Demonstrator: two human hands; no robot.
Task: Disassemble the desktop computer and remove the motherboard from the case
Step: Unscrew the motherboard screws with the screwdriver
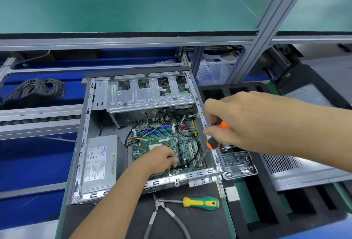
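An open desktop case (82, 143) lies on its side on the bench. Inside it sits the green motherboard (165, 139), with coloured memory slots and black cables over it. A grey power supply (101, 162) fills the case's left part, and a metal drive cage (148, 94) spans the back. My left hand (162, 159) rests inside the case on the board's front part, fingers curled down. My right hand (245, 120) grips an orange and black screwdriver (213, 142); its shaft slants down to the board's front right corner.
A green and yellow screwdriver (202, 203) and grey-handled pliers (167, 217) lie on the black mat in front of the case. A clear tray (239, 165) with several screws sits to the right, beside a perforated side panel (285, 164). A cable coil (38, 88) lies at left.
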